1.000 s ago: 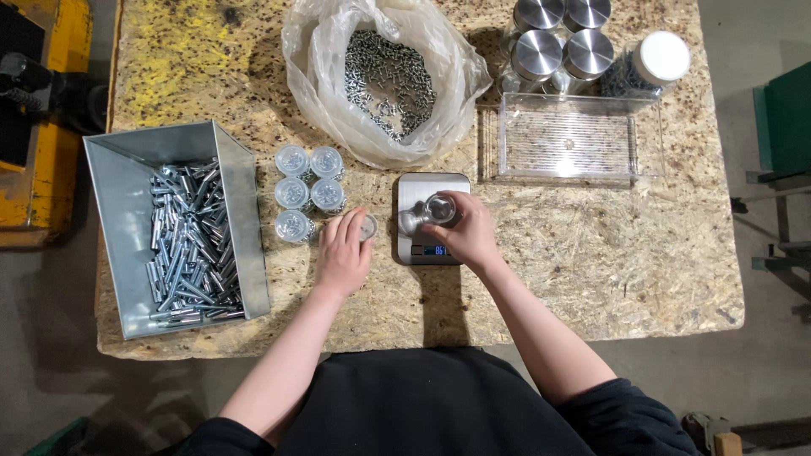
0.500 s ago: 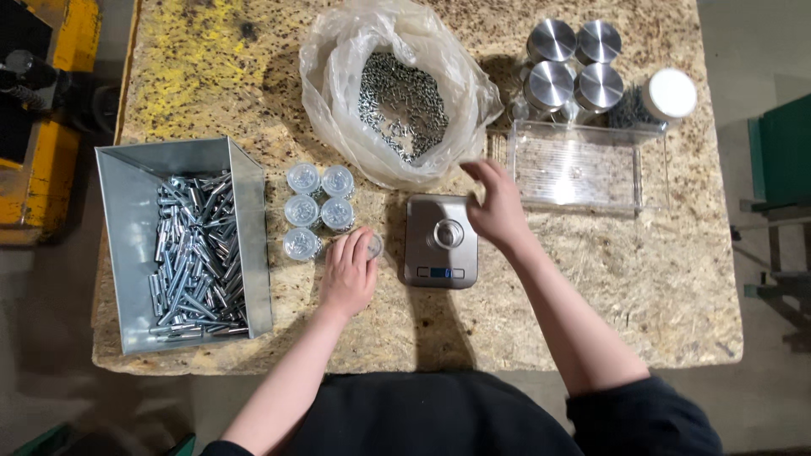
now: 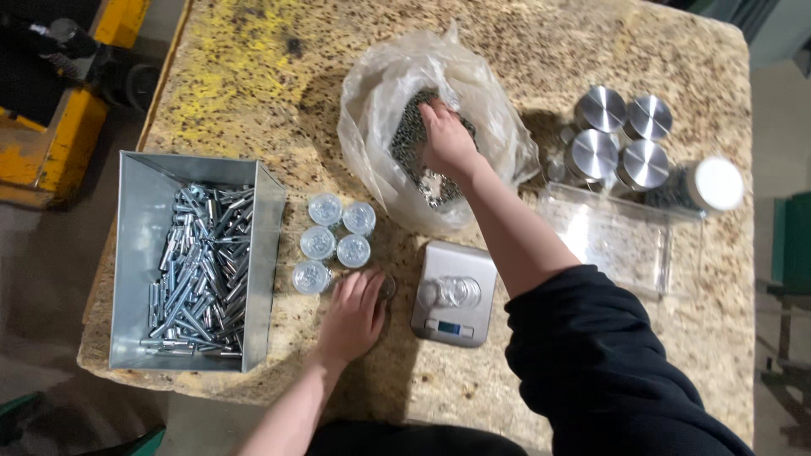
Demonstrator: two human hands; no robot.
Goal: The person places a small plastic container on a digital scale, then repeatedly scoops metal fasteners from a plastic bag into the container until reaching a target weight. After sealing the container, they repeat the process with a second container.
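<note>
The right hand (image 3: 446, 139) has left the small jar (image 3: 456, 291) on the digital scale (image 3: 454, 294), now closing among small metal parts in the plastic bag (image 3: 376, 93); the left hand (image 3: 353, 317) lies flat over a lid (image 3: 387, 287).

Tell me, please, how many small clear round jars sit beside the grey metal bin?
5 small clear round jars: two at the back, two in the middle, one in front, nearest the left hand, which may hide another.

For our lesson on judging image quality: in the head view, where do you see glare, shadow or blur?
Head view: glare whitens the clear plastic tray and the plastic bag; the right hand inside the bag looks slightly soft; the left hand casts a faint shadow on the table; the metal bin stays sharp.
</note>
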